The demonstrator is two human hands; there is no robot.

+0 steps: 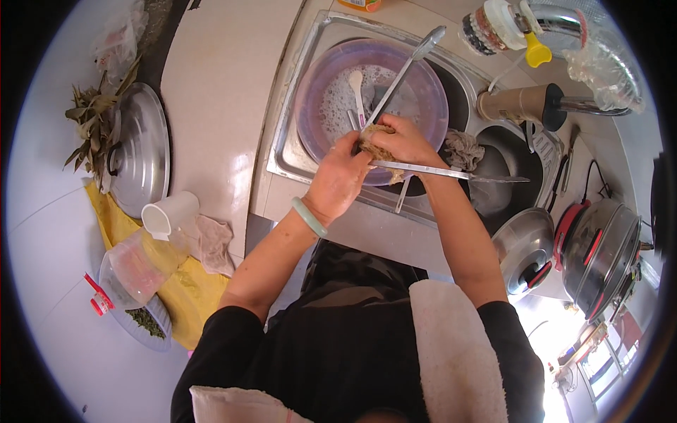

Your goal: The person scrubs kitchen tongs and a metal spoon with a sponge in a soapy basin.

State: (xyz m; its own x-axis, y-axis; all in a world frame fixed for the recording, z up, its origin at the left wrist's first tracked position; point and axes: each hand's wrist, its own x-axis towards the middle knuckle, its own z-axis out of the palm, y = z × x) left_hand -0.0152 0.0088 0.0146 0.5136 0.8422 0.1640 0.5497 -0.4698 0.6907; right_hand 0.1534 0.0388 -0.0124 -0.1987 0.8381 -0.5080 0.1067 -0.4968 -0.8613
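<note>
Metal tongs [395,87] are spread wide, one arm reaching up over the basin and the other out to the right. My left hand [337,182], with a pale green bangle at the wrist, grips them near the joined end. In my right hand [406,140] is a tan fibrous scrubber [380,147], pressed against the tongs close to my left fingers. Beneath both hands a translucent purple basin [312,100] holds sudsy water. A white spoon [356,84] and another metal handle [352,119] stick out of the suds.
The basin sits in a steel double sink [283,153]. A crumpled grey rag [465,149] lies between the bowls, near a pot lid [523,248] and an electric pan [603,259]. Leftward are a large lid [140,153], a white cup [172,214] and a cloth [213,244].
</note>
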